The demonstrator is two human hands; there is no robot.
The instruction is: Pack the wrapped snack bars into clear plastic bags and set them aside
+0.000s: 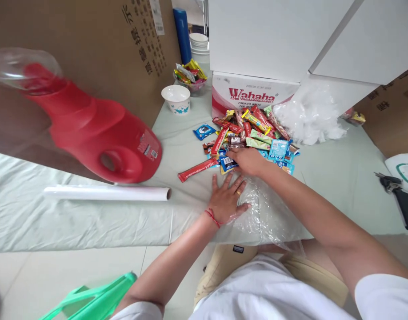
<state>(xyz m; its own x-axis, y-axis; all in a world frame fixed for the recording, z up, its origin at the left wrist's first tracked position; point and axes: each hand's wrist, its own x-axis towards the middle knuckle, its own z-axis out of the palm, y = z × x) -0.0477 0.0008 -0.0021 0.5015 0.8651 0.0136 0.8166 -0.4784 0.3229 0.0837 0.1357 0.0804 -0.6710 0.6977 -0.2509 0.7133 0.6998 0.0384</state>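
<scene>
My left hand [226, 200] lies flat with its fingers spread at the near edge of a heap of wrapped snacks [247, 129], beside a crumpled clear plastic bag [267, 209]. A ring and a red string bracelet are on it. My right hand [249, 161] reaches over the front of the heap, its fingers bent and pressed together on a blue snack packet [226, 163]; its thumb is mostly hidden. A long red wrapped bar [197, 170] sticks out to the left. More light-blue packets [278, 150] lie to the right of that hand.
A white roll [107, 193] and a red plastic bottle [114, 138] are at left. Behind the heap are a paper cup [177, 98], a bowl of snacks [192, 80] and a Wahaba-printed carton [254, 93]. Clear plastic bags [310, 113] and black-handled scissors [402, 200] are at right.
</scene>
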